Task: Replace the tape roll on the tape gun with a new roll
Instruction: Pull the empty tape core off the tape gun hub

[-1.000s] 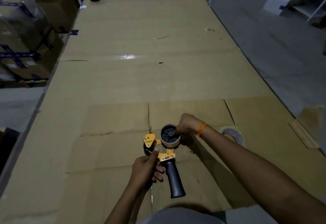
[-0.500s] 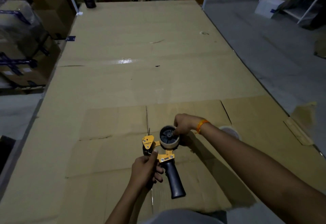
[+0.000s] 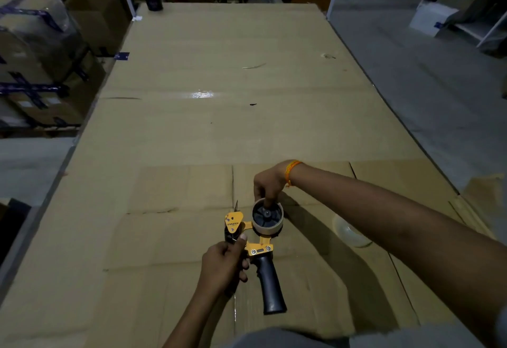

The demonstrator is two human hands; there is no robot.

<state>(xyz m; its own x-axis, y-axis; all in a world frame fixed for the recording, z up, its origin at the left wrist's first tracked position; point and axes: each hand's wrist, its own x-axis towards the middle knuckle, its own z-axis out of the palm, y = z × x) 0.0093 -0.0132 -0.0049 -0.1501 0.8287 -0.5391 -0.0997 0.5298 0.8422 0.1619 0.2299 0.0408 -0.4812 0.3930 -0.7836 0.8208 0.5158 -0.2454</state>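
Note:
A yellow tape gun (image 3: 256, 249) with a black handle lies on its side on the cardboard-covered table (image 3: 219, 128). A tape roll (image 3: 267, 223) sits on its dark hub. My left hand (image 3: 223, 264) grips the gun's front end by the yellow guard, thumb on the frame. My right hand (image 3: 267, 184) reaches down from above, fingers on the roll's far rim and in the hub. A second, pale tape roll (image 3: 349, 231) lies flat on the cardboard to the right, partly hidden by my right forearm.
Flattened cardboard sheets cover the long table. A dark cup (image 3: 153, 0) stands at the far left corner. Wrapped boxes (image 3: 35, 59) are stacked off the left edge. Grey floor runs along the right side, with a white box (image 3: 433, 17) and shelving far right.
My right hand has lifted from the side of the roll to above it, fingers now pressing into the hub. The left hand and tape gun stay in place. The camera view tilted down slightly.

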